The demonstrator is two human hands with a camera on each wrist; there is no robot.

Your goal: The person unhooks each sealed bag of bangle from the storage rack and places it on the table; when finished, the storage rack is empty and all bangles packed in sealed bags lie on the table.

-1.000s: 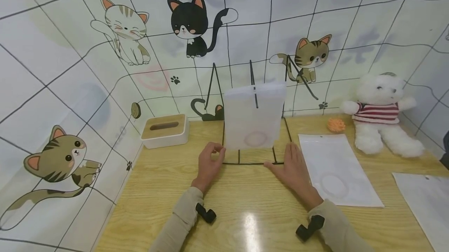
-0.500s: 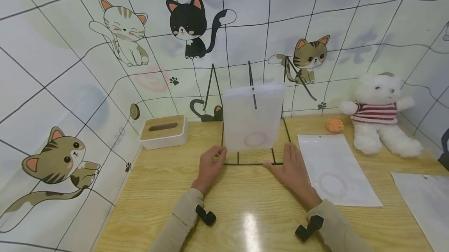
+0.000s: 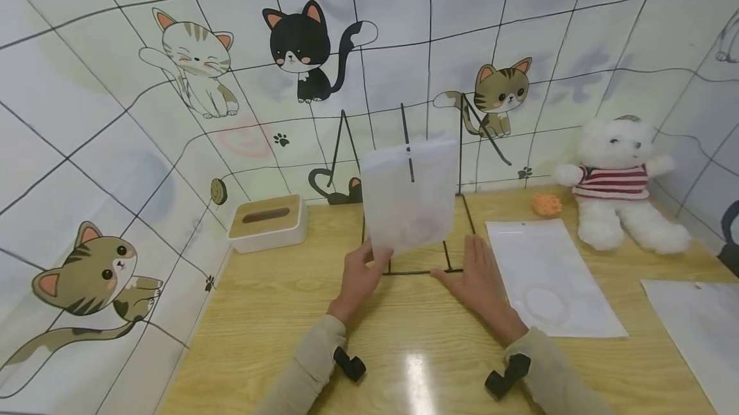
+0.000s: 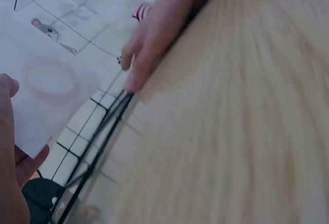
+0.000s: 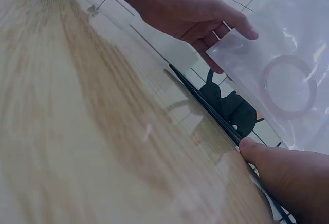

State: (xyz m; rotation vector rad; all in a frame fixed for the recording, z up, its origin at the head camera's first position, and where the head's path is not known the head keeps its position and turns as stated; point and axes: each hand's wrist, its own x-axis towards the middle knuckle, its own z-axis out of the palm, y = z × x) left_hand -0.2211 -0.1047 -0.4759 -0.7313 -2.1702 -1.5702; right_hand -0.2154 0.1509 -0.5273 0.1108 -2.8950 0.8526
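Note:
A frosted plastic zip bag [image 3: 407, 203] hangs by the hole in its top from the middle hook of a black wire display rack [image 3: 416, 272]. Through the bag shows a pale pink ring [image 5: 288, 115]. My left hand [image 3: 359, 280] pinches the bag's lower left corner, thumb in front and fingers behind, and the bag tilts. At the rack's front right corner rests my right hand [image 3: 479, 290], fingers straight along the side and thumb on the front wire. A similar bag [image 3: 545, 261], also with a ring inside, lies flat on the table to the right.
A white tissue box with a wooden lid [image 3: 268, 222] stands at the back left. An orange spiky ball [image 3: 546, 205] and a white teddy bear [image 3: 612, 181] in a striped shirt are at the back right. Another flat bag [image 3: 693, 319] lies at the right edge.
My left hand has moved right from the rack's left side and taken hold of the bag's lower corner; the bag has turned slightly. My right hand stays on the rack. The head view has shifted a little.

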